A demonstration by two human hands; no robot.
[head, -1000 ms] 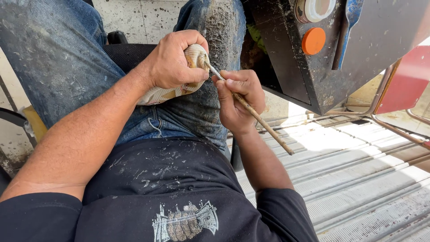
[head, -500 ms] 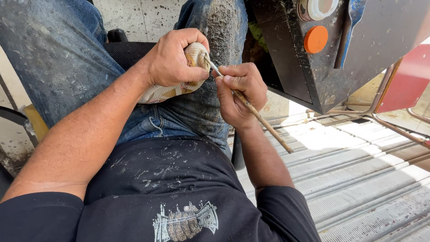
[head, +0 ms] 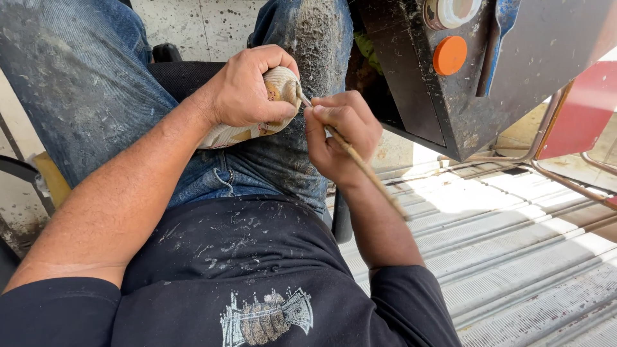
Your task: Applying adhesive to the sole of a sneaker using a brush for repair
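While the person sits in dusty blue jeans [head: 77,96] and a black shirt [head: 238,270], a dark metal machine housing [head: 450,83] with an orange cap [head: 449,55] stands just beyond the right knee, above a ribbed metal floor [head: 527,257]. Over the lap, the left hand [head: 247,87] is closed tight around the gathered neck of a small cream cloth sack [head: 257,125], whose body hangs under the palm. Just right of it, the right hand [head: 340,132] pinches a thin cord [head: 360,164] that runs from the sack's neck through the fingers and trails down towards the floor.
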